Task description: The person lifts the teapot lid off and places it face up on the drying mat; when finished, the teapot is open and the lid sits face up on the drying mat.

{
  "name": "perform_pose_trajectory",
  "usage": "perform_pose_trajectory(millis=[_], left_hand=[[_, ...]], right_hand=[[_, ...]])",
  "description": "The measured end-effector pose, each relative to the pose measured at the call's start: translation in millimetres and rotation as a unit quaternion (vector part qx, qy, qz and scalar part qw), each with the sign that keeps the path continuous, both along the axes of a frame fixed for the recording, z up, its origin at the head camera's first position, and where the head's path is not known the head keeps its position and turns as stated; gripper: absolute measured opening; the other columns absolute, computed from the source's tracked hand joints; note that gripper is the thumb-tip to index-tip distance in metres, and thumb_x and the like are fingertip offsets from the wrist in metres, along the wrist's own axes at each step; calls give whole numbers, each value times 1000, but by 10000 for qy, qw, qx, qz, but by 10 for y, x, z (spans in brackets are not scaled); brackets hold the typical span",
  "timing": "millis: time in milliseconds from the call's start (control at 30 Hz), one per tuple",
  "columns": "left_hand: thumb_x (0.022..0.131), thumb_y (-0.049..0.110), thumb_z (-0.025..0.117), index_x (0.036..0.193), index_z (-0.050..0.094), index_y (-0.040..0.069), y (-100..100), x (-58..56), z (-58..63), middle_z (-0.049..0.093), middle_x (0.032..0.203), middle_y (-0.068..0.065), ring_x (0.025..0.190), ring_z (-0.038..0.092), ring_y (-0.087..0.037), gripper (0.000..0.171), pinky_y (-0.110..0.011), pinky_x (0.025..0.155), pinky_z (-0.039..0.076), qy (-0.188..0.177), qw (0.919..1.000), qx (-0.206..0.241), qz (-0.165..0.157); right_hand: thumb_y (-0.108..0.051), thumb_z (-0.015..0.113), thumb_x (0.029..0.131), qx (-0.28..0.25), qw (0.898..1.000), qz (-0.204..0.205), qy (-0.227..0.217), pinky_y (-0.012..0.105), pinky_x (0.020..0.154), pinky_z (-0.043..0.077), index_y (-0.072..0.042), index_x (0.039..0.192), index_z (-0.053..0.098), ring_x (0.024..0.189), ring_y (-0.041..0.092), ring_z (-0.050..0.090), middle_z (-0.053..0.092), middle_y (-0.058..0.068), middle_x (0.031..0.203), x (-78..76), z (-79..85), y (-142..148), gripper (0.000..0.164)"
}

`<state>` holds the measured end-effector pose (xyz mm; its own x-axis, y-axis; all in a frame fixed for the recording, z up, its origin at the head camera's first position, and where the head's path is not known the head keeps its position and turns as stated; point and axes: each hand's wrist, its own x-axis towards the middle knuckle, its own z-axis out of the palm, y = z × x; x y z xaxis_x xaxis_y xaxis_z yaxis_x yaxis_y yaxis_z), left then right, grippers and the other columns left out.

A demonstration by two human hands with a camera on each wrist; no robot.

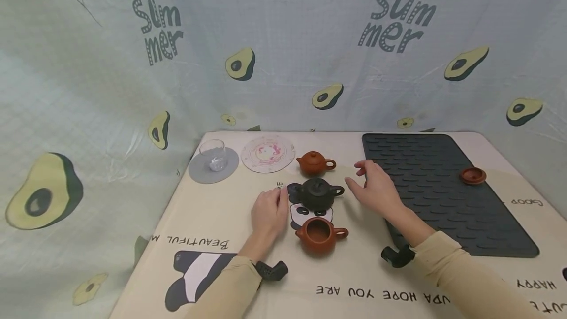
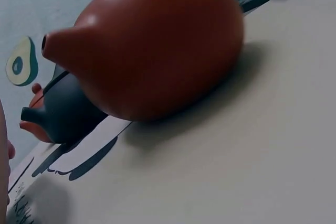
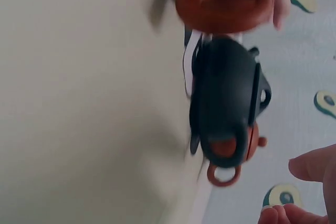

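Observation:
A black teapot (image 1: 317,194), lid on, stands between the two hands over a printed panda face. My left hand (image 1: 270,213) is at its spout side, fingers pointing forward and nothing held. On the handle side my right hand (image 1: 376,188) hovers empty, thumb apart from its loosely bent fingers. Nearest to me is a lidless reddish-brown teapot (image 1: 318,235), its inside showing; it looms large in the left wrist view. Behind the black one sits a smaller orange-brown teapot (image 1: 313,163) with its lid on. In the right wrist view, the black teapot's handle (image 3: 227,150) faces the right fingertips (image 3: 307,165).
A ribbed dark mat (image 1: 425,186) covers the right side, with a reddish-brown lid (image 1: 473,175) upside down near its right edge. At the back left, a clear glass (image 1: 216,156) stands on a grey round coaster (image 1: 201,174) beside a pink-patterned round mat (image 1: 252,161).

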<state>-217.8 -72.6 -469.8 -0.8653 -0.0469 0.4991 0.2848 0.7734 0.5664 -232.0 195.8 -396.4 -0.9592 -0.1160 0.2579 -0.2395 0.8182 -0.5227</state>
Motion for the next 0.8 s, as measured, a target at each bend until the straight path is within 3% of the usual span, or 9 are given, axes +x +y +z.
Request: perform_pose_trajectory(millis=[267,400,533,667,800], left_hand=[[105,43,43,68,55,17,81,-221,2,50,63,2,69,53,-26,47,-41,68,41,-262,9996,-37,15],[104,46,44,69,57,19,106,-257,2,48,61,4,68,53,-24,47,-41,68,40,-357,9989,-174,-267],[106,45,43,72,58,18,116,-264,12,52,62,3,70,56,-25,46,-42,69,41,-290,9973,-435,-510],[109,40,41,74,59,17,110,-276,11,59,66,-1,76,63,-30,45,-45,70,43,-148,9964,-680,-490],[109,39,41,76,60,17,104,-279,-8,62,69,-2,79,65,-30,44,-45,70,44,-215,9956,-738,-534]], right_hand=[[-31,67,99,-100,9996,261,-88,40,72,48,-5,119,66,84,26,58,64,12,109,29,-11,-384,33],[-37,67,98,9,9995,261,-168,43,75,52,-8,111,67,87,26,62,67,9,104,-9,4,-518,32],[-46,67,97,421,9987,186,-241,39,66,49,-11,97,64,78,23,59,65,5,89,-83,15,-618,35],[-54,65,96,1036,9937,121,-419,35,55,42,-14,86,60,65,20,53,57,2,74,-155,5,-691,42],[-56,65,95,1585,9861,67,-500,34,53,41,-14,82,60,61,20,53,55,1,69,-187,-17,-735,44]])
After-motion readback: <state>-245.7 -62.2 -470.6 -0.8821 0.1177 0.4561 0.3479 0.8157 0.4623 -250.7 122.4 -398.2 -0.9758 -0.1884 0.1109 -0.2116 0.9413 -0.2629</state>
